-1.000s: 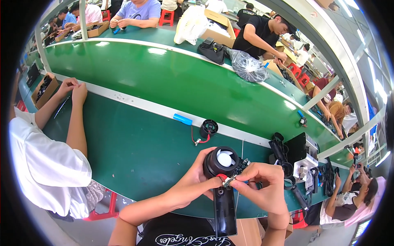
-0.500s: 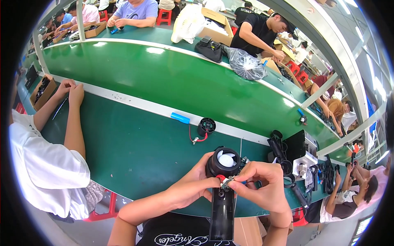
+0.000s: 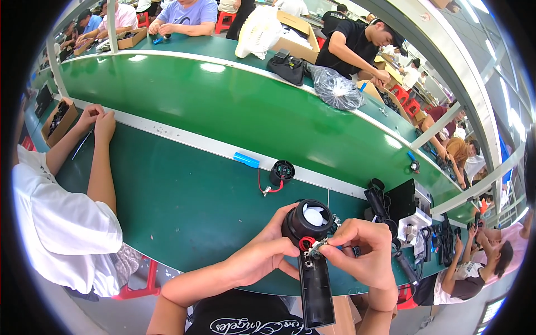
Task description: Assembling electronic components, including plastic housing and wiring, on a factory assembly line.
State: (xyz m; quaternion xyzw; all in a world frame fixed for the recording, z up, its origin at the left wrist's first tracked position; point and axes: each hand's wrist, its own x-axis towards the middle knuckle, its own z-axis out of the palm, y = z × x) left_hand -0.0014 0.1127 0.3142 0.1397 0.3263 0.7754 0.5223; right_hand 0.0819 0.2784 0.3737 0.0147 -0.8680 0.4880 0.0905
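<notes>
My left hand (image 3: 268,251) is wrapped round a black handheld fan housing (image 3: 298,230), whose round head shows white blades (image 3: 315,216). Below the head, its open handle shell (image 3: 316,296) points down toward my lap. Thumb and forefinger of my right hand (image 3: 360,251) pinch a small circuit board (image 3: 317,249) over the top of the shell. A loop of red wire (image 3: 306,242) runs between the board and the head. Farther off on the bench stands a round black motor unit (image 3: 282,173), wired in red to a small metal piece (image 3: 266,191); a blue battery cell (image 3: 246,160) lies beside it.
Black fan parts (image 3: 379,201) and a box-shaped device (image 3: 417,215) stand at the right on the green bench (image 3: 167,195). A white rail (image 3: 167,132) borders the green belt (image 3: 223,100). A co-worker's hands (image 3: 97,120) are at the left, near a carton of parts (image 3: 61,123).
The fan housing has shifted slightly right, its handle's lower end swinging right too. My right hand moved a little right with the board, and the red wire loop shows more.
</notes>
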